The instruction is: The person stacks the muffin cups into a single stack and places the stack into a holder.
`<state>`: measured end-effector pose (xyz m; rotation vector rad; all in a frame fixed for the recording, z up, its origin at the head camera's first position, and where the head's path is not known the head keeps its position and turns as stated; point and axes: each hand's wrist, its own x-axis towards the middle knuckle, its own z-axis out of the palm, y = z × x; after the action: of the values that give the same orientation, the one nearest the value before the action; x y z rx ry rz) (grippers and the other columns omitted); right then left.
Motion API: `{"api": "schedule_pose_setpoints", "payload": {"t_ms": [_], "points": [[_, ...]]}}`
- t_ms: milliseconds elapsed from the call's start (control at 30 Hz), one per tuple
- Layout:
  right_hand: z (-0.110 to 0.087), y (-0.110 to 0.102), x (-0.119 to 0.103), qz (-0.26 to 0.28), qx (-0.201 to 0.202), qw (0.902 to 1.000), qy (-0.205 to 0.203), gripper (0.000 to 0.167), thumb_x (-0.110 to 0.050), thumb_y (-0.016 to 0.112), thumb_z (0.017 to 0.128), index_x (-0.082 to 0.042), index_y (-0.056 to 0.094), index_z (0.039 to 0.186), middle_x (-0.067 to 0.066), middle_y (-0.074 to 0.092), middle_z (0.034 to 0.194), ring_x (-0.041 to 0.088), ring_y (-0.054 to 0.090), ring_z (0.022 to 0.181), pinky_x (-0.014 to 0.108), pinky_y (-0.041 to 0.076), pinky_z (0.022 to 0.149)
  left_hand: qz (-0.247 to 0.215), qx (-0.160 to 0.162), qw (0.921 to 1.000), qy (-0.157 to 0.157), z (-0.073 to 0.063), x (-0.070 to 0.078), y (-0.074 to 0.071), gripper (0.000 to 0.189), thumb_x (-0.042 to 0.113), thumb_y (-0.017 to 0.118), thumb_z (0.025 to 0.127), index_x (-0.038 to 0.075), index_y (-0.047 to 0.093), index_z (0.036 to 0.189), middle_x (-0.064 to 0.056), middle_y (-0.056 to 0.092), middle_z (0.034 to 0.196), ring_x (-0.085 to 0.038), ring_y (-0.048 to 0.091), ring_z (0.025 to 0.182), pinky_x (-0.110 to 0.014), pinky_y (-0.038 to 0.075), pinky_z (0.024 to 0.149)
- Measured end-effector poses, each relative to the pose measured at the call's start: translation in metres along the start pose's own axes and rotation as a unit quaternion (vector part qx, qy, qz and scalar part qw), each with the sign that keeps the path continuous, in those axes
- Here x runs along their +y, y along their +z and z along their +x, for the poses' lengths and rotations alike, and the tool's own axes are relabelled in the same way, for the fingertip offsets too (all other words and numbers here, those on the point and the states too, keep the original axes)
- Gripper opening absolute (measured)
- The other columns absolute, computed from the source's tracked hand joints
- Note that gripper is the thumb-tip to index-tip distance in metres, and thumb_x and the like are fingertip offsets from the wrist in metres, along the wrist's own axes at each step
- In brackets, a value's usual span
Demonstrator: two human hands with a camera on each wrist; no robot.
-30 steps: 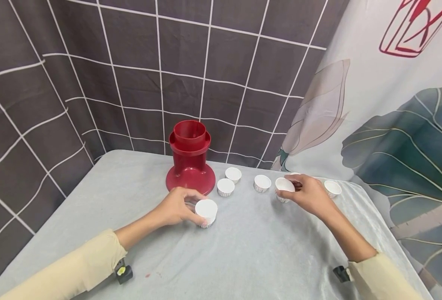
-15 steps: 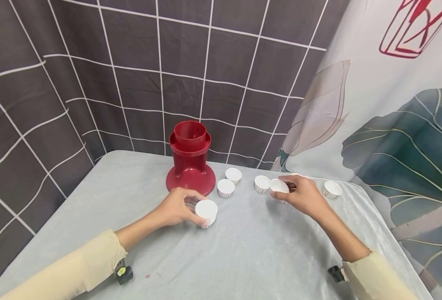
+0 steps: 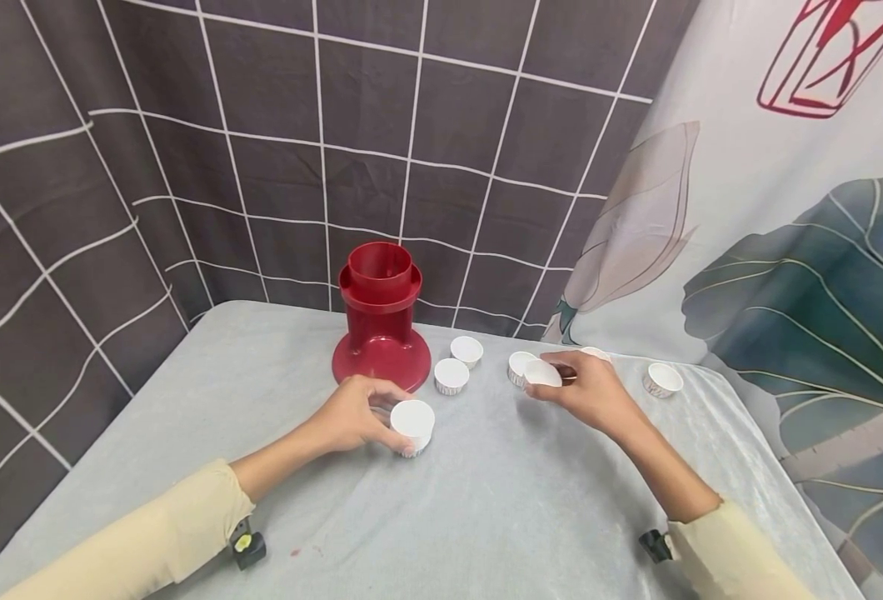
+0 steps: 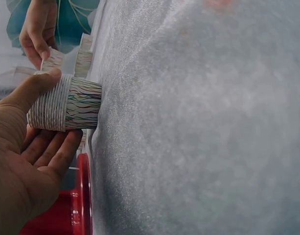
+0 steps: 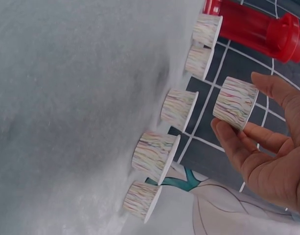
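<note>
My left hand (image 3: pixel 362 417) grips a stack of white paper baking cups (image 4: pixel 66 103) between thumb and fingers. In the left wrist view many rims show nested together, and the lowest cup has coloured wavy lines. A single paper baking cup (image 5: pixel 235 102) is pinched by my right hand (image 3: pixel 590 387), held above the tabletop in the right wrist view. From the head camera this cup overlaps another standing cup (image 3: pixel 518 365). Two more cups, one at the back (image 3: pixel 466 351) and one nearer (image 3: pixel 451 377), stand between the left hand and the red stand.
A red plastic stand (image 3: pixel 381 333) with a round base and open top is behind the left hand. Farther right are a cup (image 3: pixel 662 380) and one partly hidden behind the right hand (image 3: pixel 597 353). A grey cloth (image 3: pixel 471 517) covers the table, with curtains behind.
My right hand has moved left with its cup, from beside the right-hand cups to over the middle one. The left hand and its stack have stayed in place.
</note>
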<state>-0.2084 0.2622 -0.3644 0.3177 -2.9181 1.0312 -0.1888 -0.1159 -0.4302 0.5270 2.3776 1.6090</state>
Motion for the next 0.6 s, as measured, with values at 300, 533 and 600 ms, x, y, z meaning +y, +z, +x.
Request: {"api": "schedule_pose_setpoints", "payload": {"t_ms": [300,533,600], "points": [[0.002,0.006,-0.008,0.008,-0.009,0.9999,0.000,0.061,-0.030,0.094,0.090,0.002,0.077,0.137,0.022,0.083,0.127,0.038,0.083,0.117,0.030,0.064,0.086,0.000,0.000,1.0000,-0.008,-0.001,0.000,0.001,0.055,0.015,0.107,0.074,0.006,0.085,0.123,-0.010,0.084,0.116,-0.020,0.083,0.098,-0.030,0.069,0.089],[0.003,0.010,-0.013,0.013,-0.021,0.9997,-0.005,0.060,-0.033,0.093,0.091,0.001,0.077,0.137,0.019,0.083,0.126,0.037,0.082,0.117,0.038,0.065,0.090,0.006,0.000,1.0000,-0.007,0.000,-0.001,0.001,0.056,0.015,0.107,0.073,0.005,0.085,0.123,-0.010,0.084,0.115,-0.020,0.083,0.098,-0.030,0.069,0.089],[0.004,0.011,-0.014,0.008,-0.021,0.9997,-0.004,0.059,-0.033,0.093,0.091,0.001,0.077,0.137,0.018,0.083,0.127,0.037,0.082,0.116,0.040,0.065,0.091,0.006,0.001,0.9999,-0.011,0.000,0.000,0.001,0.056,0.016,0.107,0.073,0.007,0.085,0.123,-0.008,0.084,0.115,-0.019,0.083,0.098,-0.030,0.069,0.089]]}}
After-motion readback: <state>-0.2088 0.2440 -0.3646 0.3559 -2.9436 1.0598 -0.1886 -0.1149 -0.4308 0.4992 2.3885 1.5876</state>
